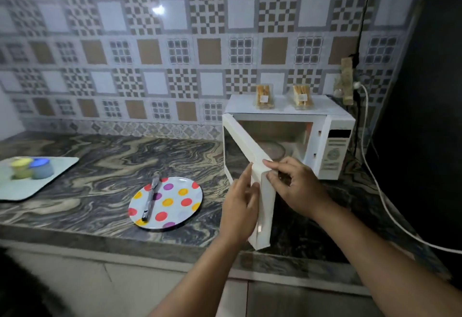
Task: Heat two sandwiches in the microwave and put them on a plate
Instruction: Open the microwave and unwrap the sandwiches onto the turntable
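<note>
From the head view, you have both hands on the free edge of the microwave door, which stands swung out toward you on its left hinge. Your left hand lies along the outer face with fingers fairly straight, steadying it; I would call that grip open and pressing, not clamping. Your right hand has its fingers curled round the door's edge from the inner side, a closed grip on the door, which is likely the hand doing the pulling. Holding it from both sides keeps the door from swinging freely.

The microwave sits at the right end of the counter, its cavity open and its glass turntable bare, so nothing is inside to heat yet. The two packaged sandwiches stand upright on top of the oven, near each other and within reach once the door is fully out of the way.

The polka-dot plate waits on the counter just left of the door, close enough to receive the food. A knife lies across its left part; you may need to shift it. Further left, a tray carries two small lidded containers, well apart from the work.
</note>
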